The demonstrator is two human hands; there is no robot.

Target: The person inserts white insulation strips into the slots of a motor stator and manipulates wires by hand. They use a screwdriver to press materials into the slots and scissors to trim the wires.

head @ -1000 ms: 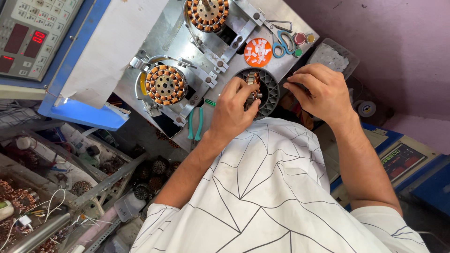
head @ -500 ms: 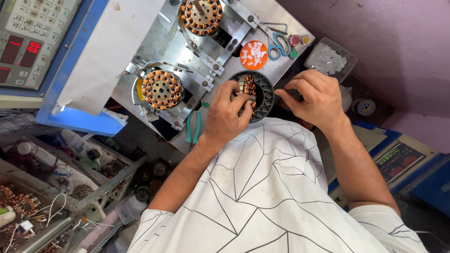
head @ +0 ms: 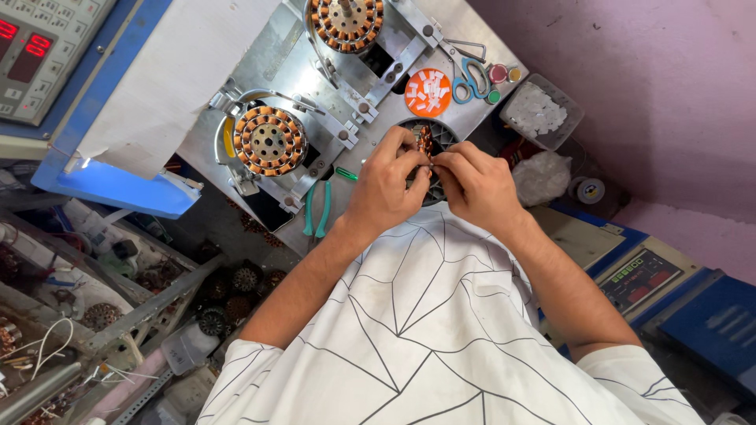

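Left hand [head: 387,185] and right hand [head: 472,181] meeting fingertip to fingertip, both pinching the copper-wound stator [head: 426,149] on the metal desk [head: 276,71], green-handled pliers [head: 318,209] just beside the left wrist, orange dish [head: 428,92] beyond.

On the worktop [head: 276,47], a wound stator [head: 270,140] lies left of both hands, another [head: 346,20] sits farther back. Pliers [head: 318,208] lie just left of the left hand [head: 386,189]. Scissors [head: 470,79] and a tray of small pieces [head: 540,112] lie beyond the right hand [head: 476,185].

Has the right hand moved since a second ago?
Yes. The right hand has shifted in toward the left hand, and both now meet over the dark round stator beside the orange dish.
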